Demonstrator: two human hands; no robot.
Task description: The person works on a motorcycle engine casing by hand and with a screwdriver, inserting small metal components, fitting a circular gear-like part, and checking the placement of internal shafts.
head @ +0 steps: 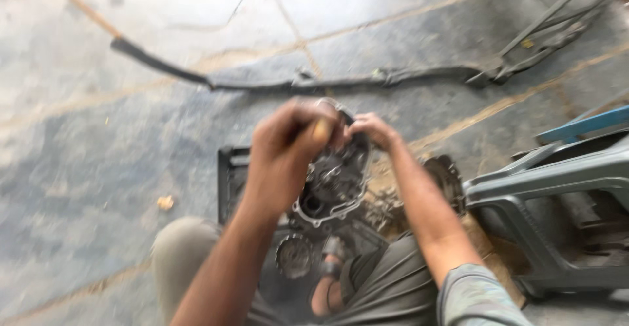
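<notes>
Over the stone floor [98, 136], the left hand [285, 155] and right hand [373, 129] both curl their fingers around the top edge of a greasy engine casing [331, 182] held above a black tray [230, 175].

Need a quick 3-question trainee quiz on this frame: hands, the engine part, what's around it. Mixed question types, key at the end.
1. True or false: both the left hand and the right hand are at the top of the engine casing.
2. Which lies on the floor beyond the hands?
A. a long dark strip
B. a coiled blue hose
C. a red bucket
3. Fill in: the loose round gear lies ____ the casing in the picture, near the person's sandalled foot.

Key
1. True, though motion blur hides how the fingers grip.
2. A
3. below
</notes>
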